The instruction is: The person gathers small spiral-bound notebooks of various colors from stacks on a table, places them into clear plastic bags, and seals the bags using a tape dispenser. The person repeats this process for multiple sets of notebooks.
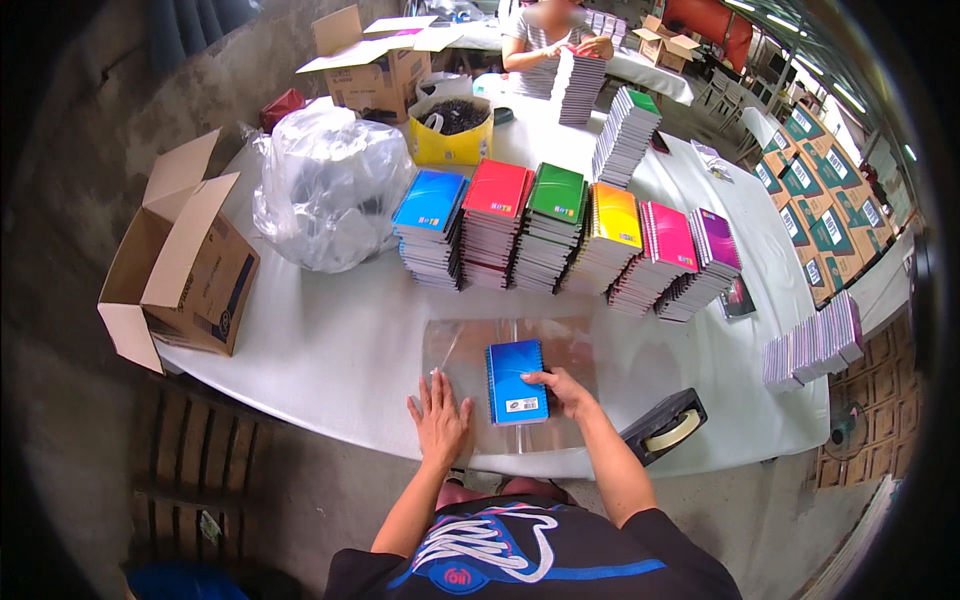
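A blue spiral notebook [516, 375] lies in front of me over a clear plastic sheet [455, 345], its wire binding along the left side. My right hand [563, 390] grips its right edge, thumb on the cover and fingers out of sight beneath. Flat on the near left part of the sheet rests my left hand [440, 415], fingers spread, holding nothing. Just beyond stands a row of notebook stacks: blue [430, 205], red [497, 190], green [555, 195], yellow [614, 215], pink [668, 235] and purple [716, 240].
A black tape dispenser [665, 427] sits by the table's near edge. Leftward are an open carton [205, 270] and a big clear plastic bag [330, 190]. A yellow bag [452, 140] of dark pieces stands behind. Across the table, a person [535, 50] handles another notebook stack [577, 90].
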Available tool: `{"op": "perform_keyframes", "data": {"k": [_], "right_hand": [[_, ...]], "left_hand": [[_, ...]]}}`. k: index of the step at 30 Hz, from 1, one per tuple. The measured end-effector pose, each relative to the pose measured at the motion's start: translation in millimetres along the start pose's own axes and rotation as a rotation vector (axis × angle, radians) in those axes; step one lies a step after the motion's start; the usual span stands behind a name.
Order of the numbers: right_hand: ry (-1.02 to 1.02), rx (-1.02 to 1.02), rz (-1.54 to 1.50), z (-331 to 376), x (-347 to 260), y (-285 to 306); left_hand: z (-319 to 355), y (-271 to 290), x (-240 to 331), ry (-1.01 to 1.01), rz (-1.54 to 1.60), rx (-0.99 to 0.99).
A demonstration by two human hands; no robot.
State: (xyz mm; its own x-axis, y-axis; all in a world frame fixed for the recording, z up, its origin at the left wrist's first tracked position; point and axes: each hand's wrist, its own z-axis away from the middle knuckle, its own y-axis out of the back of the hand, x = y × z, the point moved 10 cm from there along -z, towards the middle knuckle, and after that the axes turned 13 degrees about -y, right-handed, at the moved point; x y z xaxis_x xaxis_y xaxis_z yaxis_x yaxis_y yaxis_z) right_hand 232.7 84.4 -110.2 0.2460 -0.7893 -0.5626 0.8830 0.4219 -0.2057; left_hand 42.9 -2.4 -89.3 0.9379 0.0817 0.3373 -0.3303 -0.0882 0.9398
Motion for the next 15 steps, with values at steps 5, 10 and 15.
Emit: {"op": "perform_keyframes", "data": {"k": [5, 10, 15], "right_hand": [[0.02, 0.029, 0.002, -5.2, 1.4, 2.7], [0.008, -0.033, 0.017, -14.6, 2.8, -0.7], [0.049, -0.027, -0.022, -15.3, 0.2, 5.2]], "left_hand": [[-0.3, 2.1, -7.0, 0.023, 0.058, 0.049], [-13.2, 25.2, 2.0, -0.19, 0.135, 0.191], [-32.8, 50.6, 1.6, -0.075, 0.538, 0.086]]}}
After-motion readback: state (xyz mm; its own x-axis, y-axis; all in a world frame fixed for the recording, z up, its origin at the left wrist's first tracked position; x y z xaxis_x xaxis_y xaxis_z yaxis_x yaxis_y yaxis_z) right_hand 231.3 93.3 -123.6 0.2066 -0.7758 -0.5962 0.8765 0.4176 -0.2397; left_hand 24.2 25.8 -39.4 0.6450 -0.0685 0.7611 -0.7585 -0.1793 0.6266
